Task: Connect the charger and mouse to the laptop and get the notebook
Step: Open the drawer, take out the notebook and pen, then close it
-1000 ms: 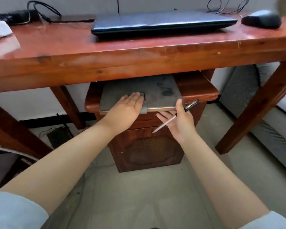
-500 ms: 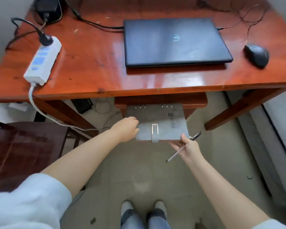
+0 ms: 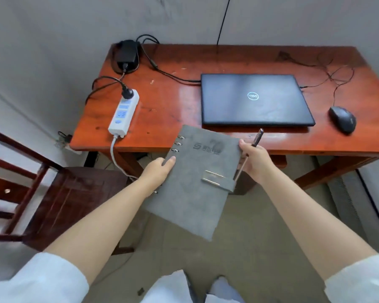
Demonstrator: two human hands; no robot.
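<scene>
While both hands hold it in the air just in front of the desk point(image 3: 184, 101), the grey notebook point(image 3: 193, 182) stays shut, its strap clasp point(image 3: 214, 178) fastened across the cover, so nothing of its pages shows. Its long axis runs from the near edge of the desk down toward the person, tilted so that the far end leans left; the ring binding point(image 3: 176, 144) lies along the left side and the printed logo sits at the far end, partly over the desk's front edge. The left hand point(image 3: 155, 173) grips the spine side about midway along, thumb on the cover. The right hand point(image 3: 255, 161) closes on the opposite long edge near the far corner, and pinches a pen point(image 3: 257, 138) too, its dark end pointing up and away. On the desk, the closed laptop point(image 3: 254, 99) lies flat with a cable at each side. The mouse point(image 3: 342, 119) sits to its right, the charger brick point(image 3: 127, 53) at the far left corner, and a white power strip point(image 3: 124, 112) near the left edge.
</scene>
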